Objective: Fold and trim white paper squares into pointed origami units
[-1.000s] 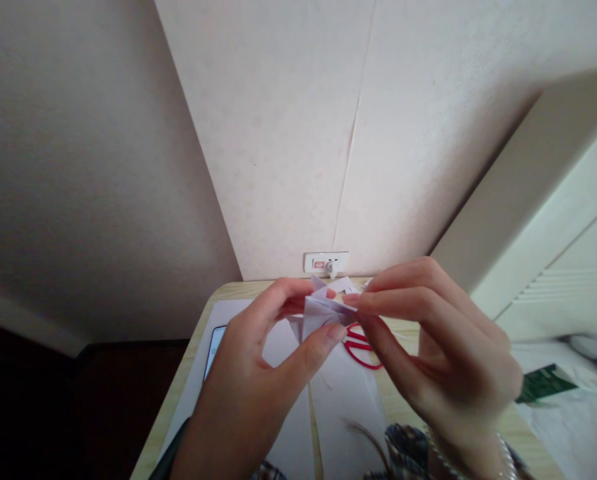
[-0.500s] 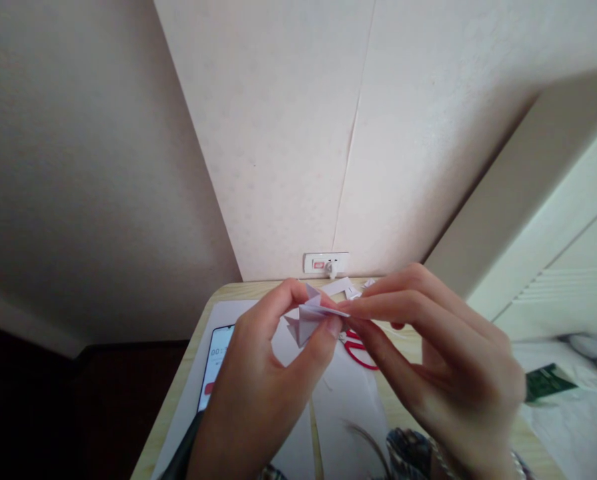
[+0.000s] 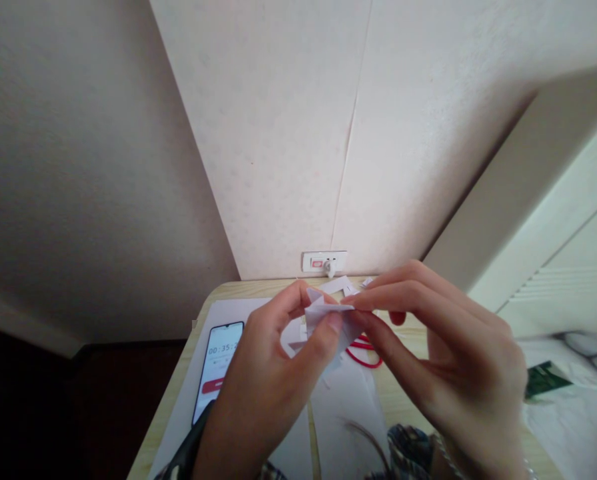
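Between my hands, above the small wooden table, is a piece of folded white paper (image 3: 317, 308) with pointed flaps. My left hand (image 3: 278, 360) grips it from the left, thumb pressed on its near face and fingers behind. At its right corner my right hand (image 3: 443, 347) pinches the paper's edge between thumb and index finger, the other fingers loosely bent. Below and behind the paper, red-handled scissors (image 3: 366, 360) lie partly hidden by my hands. White paper sheets (image 3: 346, 413) lie on the table underneath.
A phone (image 3: 217, 367) showing a running timer lies left of my left hand. Paper scraps (image 3: 341, 285) sit at the table's (image 3: 223, 291) back edge, below a wall socket (image 3: 323, 261) with a plug in it. A green packet (image 3: 547, 380) lies to the right, beside a white cabinet.
The folded paper has turned a little and shows more of its near face. My left hand has shifted slightly right, uncovering more of the phone. Both hands keep their hold.
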Tool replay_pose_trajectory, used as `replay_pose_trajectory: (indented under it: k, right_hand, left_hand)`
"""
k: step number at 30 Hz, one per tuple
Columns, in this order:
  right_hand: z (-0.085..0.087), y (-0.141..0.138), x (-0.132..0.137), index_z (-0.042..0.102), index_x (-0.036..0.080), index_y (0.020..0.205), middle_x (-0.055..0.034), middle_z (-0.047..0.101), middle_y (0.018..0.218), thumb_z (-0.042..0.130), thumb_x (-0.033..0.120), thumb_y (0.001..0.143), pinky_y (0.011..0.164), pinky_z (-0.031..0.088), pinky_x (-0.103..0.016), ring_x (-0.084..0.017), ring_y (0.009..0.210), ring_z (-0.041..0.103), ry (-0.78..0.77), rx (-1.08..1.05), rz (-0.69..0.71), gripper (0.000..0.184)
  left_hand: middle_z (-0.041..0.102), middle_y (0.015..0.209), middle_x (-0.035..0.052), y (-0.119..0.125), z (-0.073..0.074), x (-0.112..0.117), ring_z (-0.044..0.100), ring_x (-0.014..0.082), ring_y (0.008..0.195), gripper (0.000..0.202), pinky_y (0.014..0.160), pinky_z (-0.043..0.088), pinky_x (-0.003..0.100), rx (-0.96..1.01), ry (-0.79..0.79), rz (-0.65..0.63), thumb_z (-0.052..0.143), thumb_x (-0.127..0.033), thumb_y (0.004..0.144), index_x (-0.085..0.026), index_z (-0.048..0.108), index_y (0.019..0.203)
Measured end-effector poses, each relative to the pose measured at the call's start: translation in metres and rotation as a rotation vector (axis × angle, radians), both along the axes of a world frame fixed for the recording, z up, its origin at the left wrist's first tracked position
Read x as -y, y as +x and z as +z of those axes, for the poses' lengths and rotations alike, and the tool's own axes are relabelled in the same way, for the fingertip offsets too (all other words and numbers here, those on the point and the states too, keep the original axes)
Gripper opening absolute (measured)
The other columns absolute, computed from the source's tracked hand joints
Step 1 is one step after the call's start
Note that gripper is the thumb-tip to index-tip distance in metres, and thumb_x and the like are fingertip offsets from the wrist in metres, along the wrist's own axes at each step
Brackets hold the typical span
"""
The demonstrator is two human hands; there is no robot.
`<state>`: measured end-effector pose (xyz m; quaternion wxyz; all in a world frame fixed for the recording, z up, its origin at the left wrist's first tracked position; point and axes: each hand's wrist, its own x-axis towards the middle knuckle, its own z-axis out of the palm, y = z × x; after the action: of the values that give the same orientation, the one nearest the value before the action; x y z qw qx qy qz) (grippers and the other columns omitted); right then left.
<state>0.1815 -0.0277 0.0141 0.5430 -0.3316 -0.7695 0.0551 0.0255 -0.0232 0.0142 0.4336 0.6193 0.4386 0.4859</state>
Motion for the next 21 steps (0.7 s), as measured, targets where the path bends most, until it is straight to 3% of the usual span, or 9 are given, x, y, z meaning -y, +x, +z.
replay_pose_trajectory:
  k: [2, 7, 14, 21]
  right_hand:
    - [0.0012, 0.0002, -0.0003, 0.069, 0.018, 0.091, 0.0036, 0.067, 0.083, 0.066, 0.005, 0.089, 0.069, 0.048, -0.018, -0.006, 0.079, 0.060, -0.011, 0.005, 0.002, 0.014]
    - [0.0013, -0.0014, -0.0010, 0.069, 0.018, 0.093, 0.0039, 0.066, 0.083, 0.065, 0.003, 0.089, 0.070, 0.048, -0.017, -0.005, 0.080, 0.060, -0.012, 0.020, -0.011, 0.016]
    - [0.0015, 0.0002, -0.0010, 0.069, 0.018, 0.093, 0.0038, 0.068, 0.086, 0.066, 0.006, 0.089, 0.071, 0.048, -0.017, -0.005, 0.082, 0.061, -0.020, 0.030, -0.015, 0.013]
    - [0.0017, 0.0015, -0.0020, 0.068, 0.016, 0.090, 0.0001, 0.069, 0.083, 0.065, 0.004, 0.089, 0.066, 0.049, -0.021, -0.009, 0.078, 0.061, 0.006, 0.083, -0.013, 0.012]
  left_hand:
    - [0.071, 0.076, -0.0080, -0.0006, 0.0004, -0.0002, 0.064, 0.0115, 0.077, 0.011, 0.071, 0.048, 0.018, 0.011, 0.014, 0.009, 0.059, -0.021, 0.086, -0.025, 0.063, 0.076]
    - [0.073, 0.080, -0.0056, 0.0006, -0.0017, -0.0016, 0.065, 0.0129, 0.079, 0.013, 0.074, 0.049, 0.020, 0.033, 0.013, -0.018, 0.059, -0.028, 0.089, -0.024, 0.063, 0.078]
    - [0.065, 0.075, -0.0051, 0.0049, -0.0090, -0.0023, 0.060, 0.0144, 0.076, 0.011, 0.064, 0.045, 0.023, 0.012, 0.005, 0.025, 0.063, -0.021, 0.085, -0.024, 0.057, 0.076]
    - [0.063, 0.070, -0.0051, 0.0021, -0.0048, 0.0014, 0.057, 0.0136, 0.067, 0.010, 0.059, 0.045, 0.022, -0.060, 0.047, 0.041, 0.056, -0.020, 0.086, -0.023, 0.057, 0.077]
